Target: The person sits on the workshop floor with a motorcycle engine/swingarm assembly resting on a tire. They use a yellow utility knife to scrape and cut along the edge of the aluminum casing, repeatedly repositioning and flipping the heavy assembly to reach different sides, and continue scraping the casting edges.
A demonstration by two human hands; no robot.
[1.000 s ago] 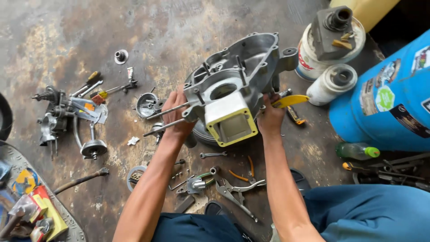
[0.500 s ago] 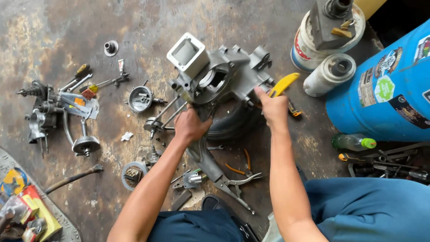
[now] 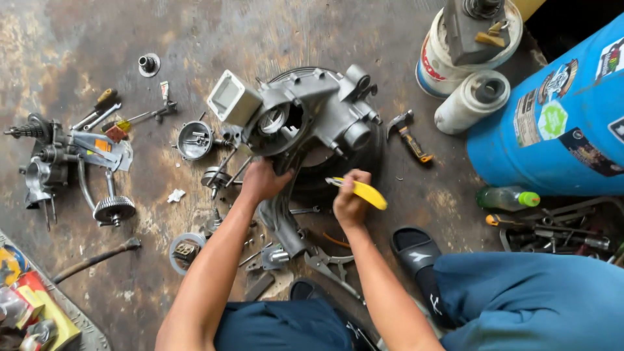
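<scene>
Our left hand point(image 3: 262, 181) is clamped on the lower edge of the grey engine casing point(image 3: 305, 117), which stands on the concrete floor point(image 3: 97, 39). Our right hand point(image 3: 349, 201) is closed around a yellow-handled tool point(image 3: 364, 192) just below the casing.

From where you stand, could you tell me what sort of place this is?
Probably a small engine repair workshop: a grey metal engine casing sits on a stained concrete floor, with loose parts, a hammer and a blue drum around it.
</scene>
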